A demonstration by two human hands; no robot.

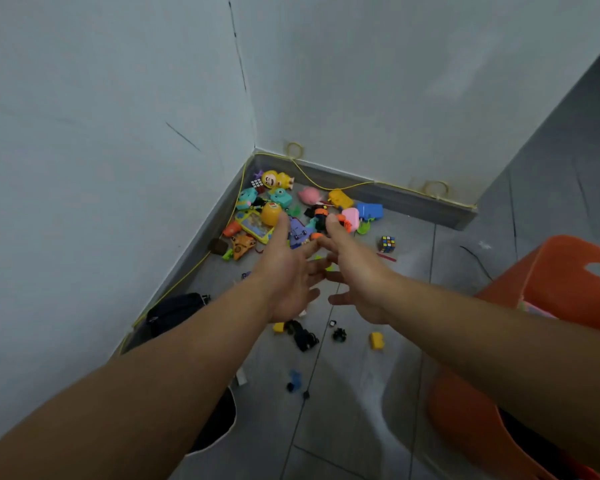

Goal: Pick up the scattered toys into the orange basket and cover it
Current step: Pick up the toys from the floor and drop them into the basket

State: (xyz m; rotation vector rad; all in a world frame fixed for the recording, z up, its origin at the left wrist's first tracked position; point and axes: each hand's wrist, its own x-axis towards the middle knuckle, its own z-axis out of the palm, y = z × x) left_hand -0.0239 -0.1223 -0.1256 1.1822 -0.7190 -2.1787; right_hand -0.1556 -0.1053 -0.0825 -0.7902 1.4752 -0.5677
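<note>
Head view, near to far.

Two bare forearms enter from the bottom edge and reach forward over the grey tiled floor (pixel 361 393). At the lower right lies a rounded orange plastic piece (pixel 465 420); I cannot tell what it is.

Loose bits on the tiles under the arms:
- small blue-and-black pieces (pixel 294 380)
- a yellow plastic block (pixel 377 340)
- a black toy car (pixel 305 337)

A black fabric bag (pixel 175 311) sits against the left wall.

The left hand (pixel 288 278) and right hand (pixel 359 282) are side by side with fingers spread. Their tips point at the corner, and both hold nothing.

The orange plastic basket (pixel 561 268), with a handle slot in its wall, stands at the right edge. It is well apart from the toys, and something pink shows inside it.

Beyond the right hand a multicoloured puzzle cube (pixel 388 244) lies alone.

The pile of scattered plastic toys (pixel 321 211) fills the corner where the walls meet. It includes:
- a yellow egg-shaped toy (pixel 270 213)
- a teal toy camera (pixel 280 197)
- a pink soft toy (pixel 309 195)
- a blue blocky toy (pixel 370 210)
- a yellow round-faced figure (pixel 272 180), farthest back

The left index fingertip overlaps the egg's edge; I cannot tell whether they touch.

A thin yellow cable (pixel 329 188) runs along the grey skirting board (pixel 413 202).
</note>
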